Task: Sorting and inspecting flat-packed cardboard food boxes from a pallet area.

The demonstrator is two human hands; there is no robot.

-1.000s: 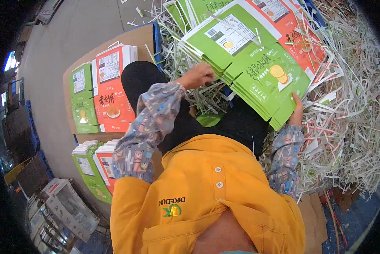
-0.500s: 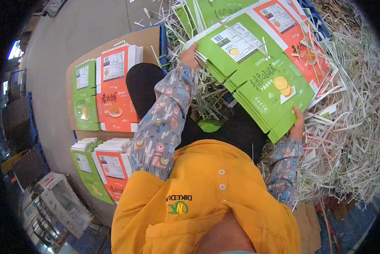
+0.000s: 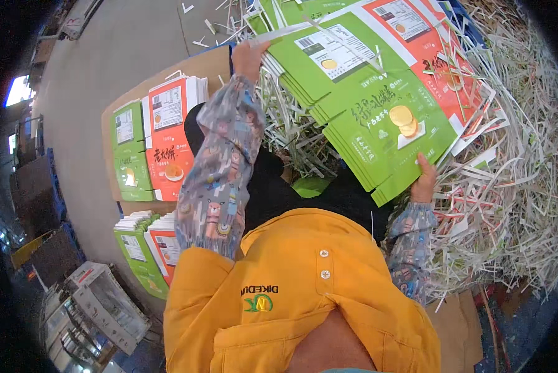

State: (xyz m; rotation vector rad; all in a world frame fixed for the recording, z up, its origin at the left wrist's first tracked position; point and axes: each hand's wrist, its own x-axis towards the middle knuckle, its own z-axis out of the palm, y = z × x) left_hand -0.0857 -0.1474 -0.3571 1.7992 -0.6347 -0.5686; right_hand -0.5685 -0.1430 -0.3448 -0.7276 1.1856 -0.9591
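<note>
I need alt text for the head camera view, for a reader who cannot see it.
Seen from above, a person in a yellow apron holds a stack of flat green and red carton sheets, left hand at its far edge, right hand at its near corner. Shredded paper trimmings lie right; sorted sheet piles lie left.

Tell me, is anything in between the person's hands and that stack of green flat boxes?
No, nothing visible is. The left hand grips the far edge of the stack of green flat boxes, and the right hand holds its near corner. Both touch it directly. Shredded paper strips lie underneath and around the stack, not between.
</note>
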